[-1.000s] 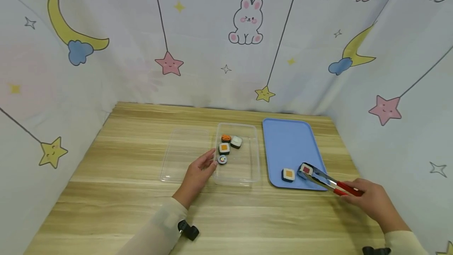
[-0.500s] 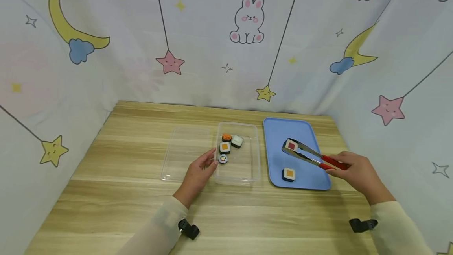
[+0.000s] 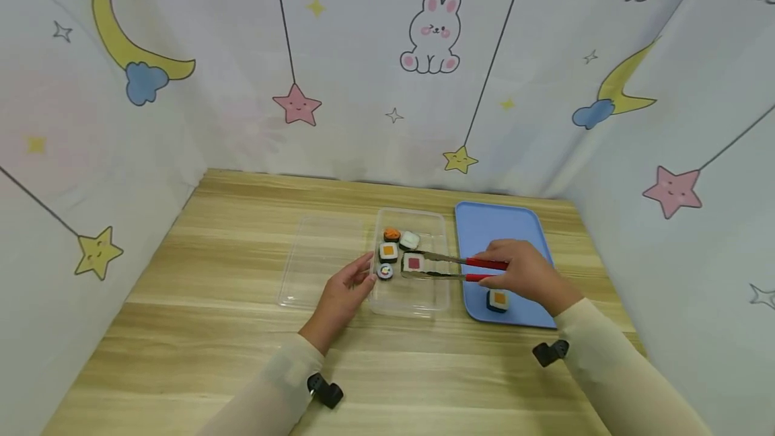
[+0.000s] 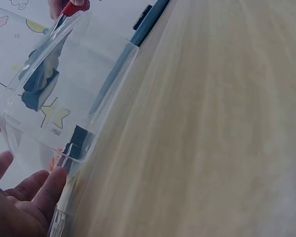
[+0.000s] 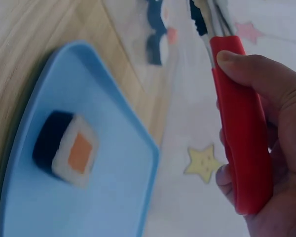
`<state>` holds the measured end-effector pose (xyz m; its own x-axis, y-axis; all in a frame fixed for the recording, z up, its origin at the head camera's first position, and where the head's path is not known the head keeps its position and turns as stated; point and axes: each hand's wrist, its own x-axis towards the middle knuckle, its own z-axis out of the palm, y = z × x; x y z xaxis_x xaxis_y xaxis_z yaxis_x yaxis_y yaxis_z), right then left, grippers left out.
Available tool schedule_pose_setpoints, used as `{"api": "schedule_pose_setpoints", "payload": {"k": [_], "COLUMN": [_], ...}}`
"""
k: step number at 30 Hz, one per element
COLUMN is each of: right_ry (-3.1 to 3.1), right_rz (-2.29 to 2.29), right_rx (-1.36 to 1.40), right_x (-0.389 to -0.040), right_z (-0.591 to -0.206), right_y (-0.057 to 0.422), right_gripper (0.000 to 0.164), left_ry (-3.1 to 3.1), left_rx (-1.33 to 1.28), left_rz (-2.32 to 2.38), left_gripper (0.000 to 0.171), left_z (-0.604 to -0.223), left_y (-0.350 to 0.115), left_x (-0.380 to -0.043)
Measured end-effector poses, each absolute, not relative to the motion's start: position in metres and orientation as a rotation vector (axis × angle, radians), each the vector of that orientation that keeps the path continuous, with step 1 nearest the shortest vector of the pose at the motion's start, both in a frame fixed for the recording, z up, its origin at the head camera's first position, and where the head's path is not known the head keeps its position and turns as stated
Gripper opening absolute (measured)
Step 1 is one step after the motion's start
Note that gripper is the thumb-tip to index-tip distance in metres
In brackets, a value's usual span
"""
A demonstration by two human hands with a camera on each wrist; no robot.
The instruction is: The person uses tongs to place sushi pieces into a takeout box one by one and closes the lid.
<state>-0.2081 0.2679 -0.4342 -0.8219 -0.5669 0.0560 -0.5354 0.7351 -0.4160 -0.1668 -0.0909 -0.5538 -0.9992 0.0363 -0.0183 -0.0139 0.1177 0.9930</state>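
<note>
My right hand grips red-handled metal tongs, which reach left over the tray's edge. Between the tong tips is a square toy sushi roll with a red centre, over the clear plastic box. At the box's left wall, my left hand rests with its fingers against the plastic, fairly straight. Inside the box sit an orange-topped sushi, a white-topped one, a square roll with an orange centre and a small round roll.
A blue tray lies right of the box, bearing one square roll with an orange centre. Left of the box is a flat clear lid, partly behind my left hand. A patterned curtain closes off the table's back and sides.
The tongs lifted the red-centred roll off the blue tray and carried it left over the clear box. My right hand moved along with them; my left hand stayed at the box's wall.
</note>
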Motion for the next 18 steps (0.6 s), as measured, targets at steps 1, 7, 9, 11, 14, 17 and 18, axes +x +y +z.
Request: {"api": "schedule_pose_setpoints", "payload": {"k": [1,7,9,11,14,17,18], "right_ry": [2.845,2.784,2.766,2.745,2.705,2.677,2.67], "right_rz": [-0.615,-0.466,-0.436,-0.409,-0.401,-0.401,-0.403], "right_rx": [-0.942,-1.043,-1.047,-1.056,-1.071,-1.078,-1.077], "right_x": [-0.21,-0.219,-0.222,-0.225,-0.228,-0.229,-0.229], "right_z": [-0.435,-0.433,-0.431,-0.428,-0.426,-0.425,-0.425], "right_y": [0.262,0.234,0.227,0.221,0.214,0.209,0.208], "right_gripper": [0.039,0.035,0.035,0.034,0.033,0.034,0.034], "left_ry": [2.313,2.301,2.311,2.316,2.32,2.325,2.323], "left_rx": [0.025,0.04,0.049,0.057,0.068,0.074,0.074], "left_rz": [2.069,2.076,2.063,2.055,2.044,2.045,2.047], "left_gripper": [0.05,0.052,0.052,0.051,0.051,0.052,0.052], "left_z": [-0.554,-0.552,-0.552,-0.552,-0.551,-0.551,-0.55], "left_y": [-0.091,-0.091,-0.091,-0.092,-0.093,-0.093,-0.093], "left_x": [-0.167,-0.165,-0.165,-0.165,-0.165,-0.164,-0.164]}}
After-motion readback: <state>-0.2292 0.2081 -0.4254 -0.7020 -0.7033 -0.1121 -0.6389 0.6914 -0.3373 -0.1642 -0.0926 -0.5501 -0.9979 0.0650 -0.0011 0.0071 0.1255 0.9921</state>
